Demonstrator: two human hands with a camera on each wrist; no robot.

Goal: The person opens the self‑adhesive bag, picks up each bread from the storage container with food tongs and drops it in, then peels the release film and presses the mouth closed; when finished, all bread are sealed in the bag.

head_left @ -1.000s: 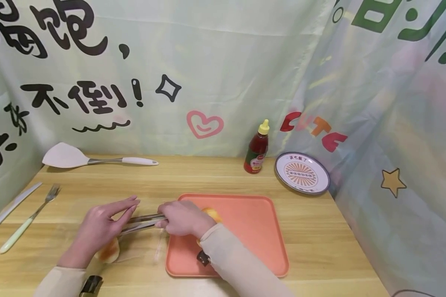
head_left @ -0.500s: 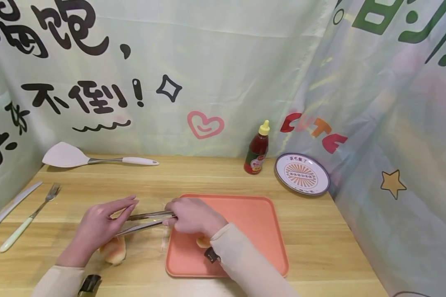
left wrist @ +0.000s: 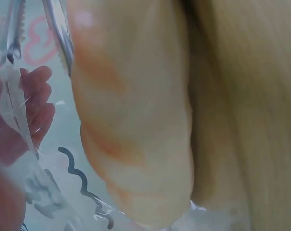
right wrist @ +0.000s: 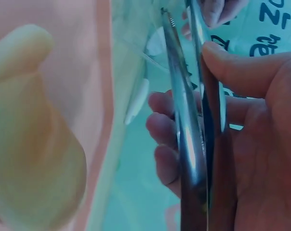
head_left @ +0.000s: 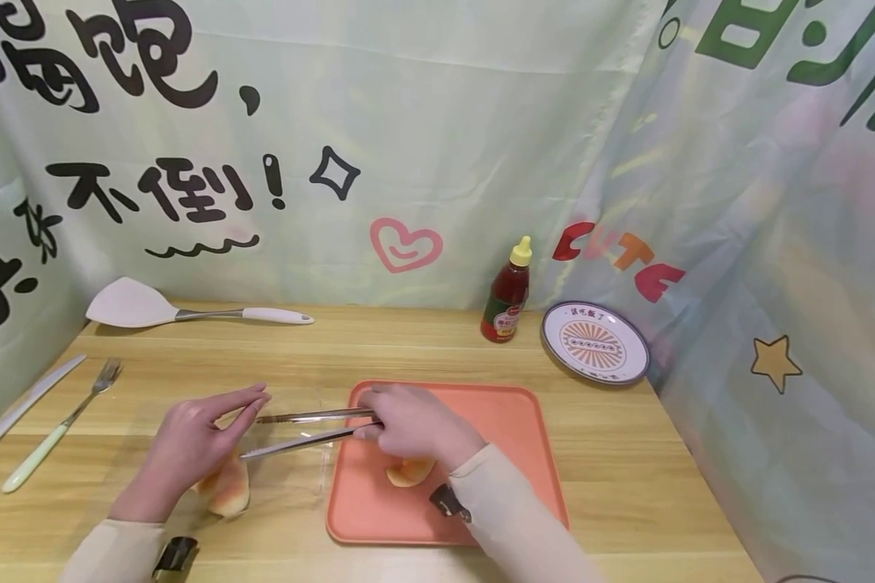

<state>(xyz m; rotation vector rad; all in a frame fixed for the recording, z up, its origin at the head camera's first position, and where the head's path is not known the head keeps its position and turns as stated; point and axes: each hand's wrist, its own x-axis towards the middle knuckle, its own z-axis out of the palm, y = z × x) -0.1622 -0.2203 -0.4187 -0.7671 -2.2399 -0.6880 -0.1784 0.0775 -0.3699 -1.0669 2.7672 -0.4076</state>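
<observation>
My right hand [head_left: 419, 425] holds metal tongs [head_left: 313, 440] over the left part of the pink tray [head_left: 496, 453]. The tongs' tips point left and stand apart, with no bread between them. My left hand [head_left: 195, 441] pinches a clear plastic bag [left wrist: 39, 187], thumb against fingers. Beneath that hand lies a long bread roll [head_left: 228, 490], browned in stripes in the left wrist view; film shows around its lower end. Another piece of bread [head_left: 408, 472] sits on the tray, partly hidden by my right hand and forearm.
Along the table's back are a white spatula [head_left: 134, 305], a red sauce bottle [head_left: 506, 295] and a printed plate [head_left: 595, 343]. At the left lie a knife [head_left: 25, 410] and a fork [head_left: 61, 429]. Printed cloth walls [head_left: 481, 121] close off the back and sides.
My right hand has drawn the tongs to the right, and their arms have spread wider. The left hand has barely moved. More of the bread roll beneath it now shows.
</observation>
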